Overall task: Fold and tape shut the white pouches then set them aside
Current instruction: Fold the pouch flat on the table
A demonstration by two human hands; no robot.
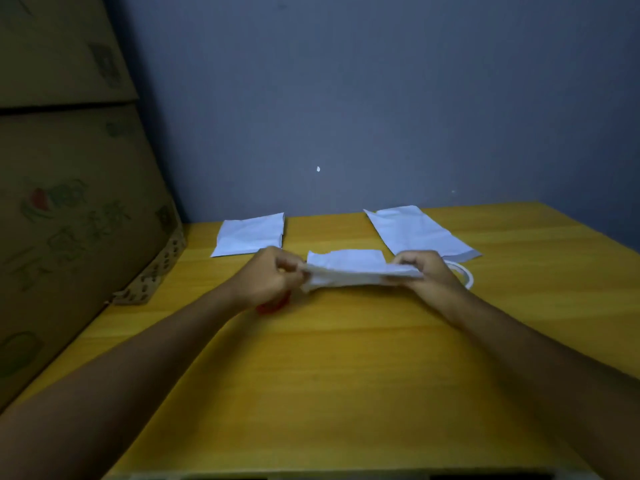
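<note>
Both hands hold one white pouch (349,268) just above the middle of the yellow table (329,375), a little toward its far edge. The left hand (273,278) pinches the pouch's left end with curled fingers, and the right hand (424,271) grips the right end, thumb on top. The pouch is partly folded, with a flap standing up along its far side.

A folded pouch (249,234) lies flat near the far edge, left of centre. A longer flat pouch (419,233) lies near the far edge on the right, set at an angle. A white ring (467,277) (perhaps a tape roll; mostly hidden) sits just behind the right hand. Something red (268,308) peeks out beneath the left wrist. Cardboard boxes (72,202) are stacked along the table's left edge.
</note>
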